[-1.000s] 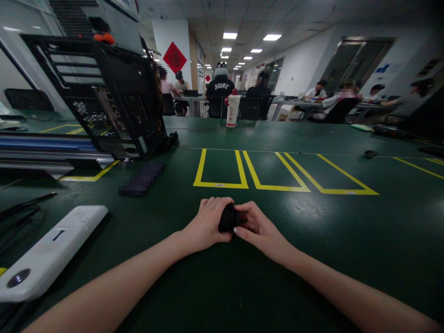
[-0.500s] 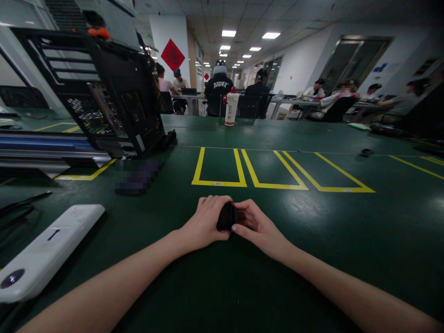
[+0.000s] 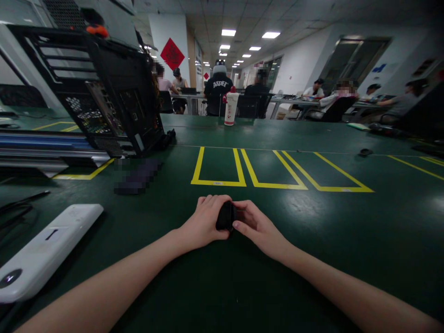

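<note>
In the middle of the green table, a small black rounded object is between my hands; its exact kind I cannot make out. My left hand is wrapped around its left side, with fingers over the far side and thumb at the near side. From the right, my right hand pinches the object's right edge between thumb and fingertips. The palm side of my left hand hides part of the object.
Yellow tape outlines mark the green table beyond my hands. On the left are a white elongated device, a pixelated dark item, cables and a black computer case. A white cup stands farther back. Several people sit beyond.
Both hands stay almost in place around the black object. The right thumb and fingertips have shifted only slightly at its right edge.
</note>
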The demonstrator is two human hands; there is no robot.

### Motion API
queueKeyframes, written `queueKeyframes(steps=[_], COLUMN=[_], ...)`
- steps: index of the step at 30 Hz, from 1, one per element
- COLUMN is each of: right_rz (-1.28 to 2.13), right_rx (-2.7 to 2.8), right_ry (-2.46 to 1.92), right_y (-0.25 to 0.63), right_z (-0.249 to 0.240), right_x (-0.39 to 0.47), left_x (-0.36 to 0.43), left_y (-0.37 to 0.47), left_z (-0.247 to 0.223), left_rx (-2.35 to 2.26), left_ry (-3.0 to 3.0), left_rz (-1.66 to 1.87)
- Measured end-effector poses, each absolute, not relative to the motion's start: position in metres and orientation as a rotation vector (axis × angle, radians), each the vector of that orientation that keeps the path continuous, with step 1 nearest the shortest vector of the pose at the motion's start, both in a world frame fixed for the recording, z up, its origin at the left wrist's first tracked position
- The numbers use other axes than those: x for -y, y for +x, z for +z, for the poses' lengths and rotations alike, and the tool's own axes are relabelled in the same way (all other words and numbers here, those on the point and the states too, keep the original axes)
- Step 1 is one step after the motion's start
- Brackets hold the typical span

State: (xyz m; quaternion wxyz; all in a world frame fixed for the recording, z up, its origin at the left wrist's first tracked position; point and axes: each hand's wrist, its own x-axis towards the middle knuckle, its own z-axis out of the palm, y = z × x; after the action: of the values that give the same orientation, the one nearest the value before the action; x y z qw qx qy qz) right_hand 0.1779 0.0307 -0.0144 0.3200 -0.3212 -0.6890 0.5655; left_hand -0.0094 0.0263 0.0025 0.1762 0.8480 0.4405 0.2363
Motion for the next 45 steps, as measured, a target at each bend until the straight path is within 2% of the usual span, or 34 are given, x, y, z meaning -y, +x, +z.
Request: queueKeyframes(steps=[28, 35, 45], right_rz=[1.414, 1.309, 1.33], right_rx=[1.827, 1.903, 1.913], right_ry=[-0.885, -0.762, -0.917], right_y=[0.176, 0.18, 0.179], right_z=[-0.012, -0.015, -0.012], right_x=[-0.03, -0.03, -0.032], left_x=[-0.027, -0.03, -0.027], left_y=[-0.009, -0.009, -0.009], left_z=[0.001, -0.007, 0.003], left_rx=[-1.246, -1.251, -1.231], left_ry=[2.398, 2.422, 2.376], left_rz=[0.655, 0.722, 0.65])
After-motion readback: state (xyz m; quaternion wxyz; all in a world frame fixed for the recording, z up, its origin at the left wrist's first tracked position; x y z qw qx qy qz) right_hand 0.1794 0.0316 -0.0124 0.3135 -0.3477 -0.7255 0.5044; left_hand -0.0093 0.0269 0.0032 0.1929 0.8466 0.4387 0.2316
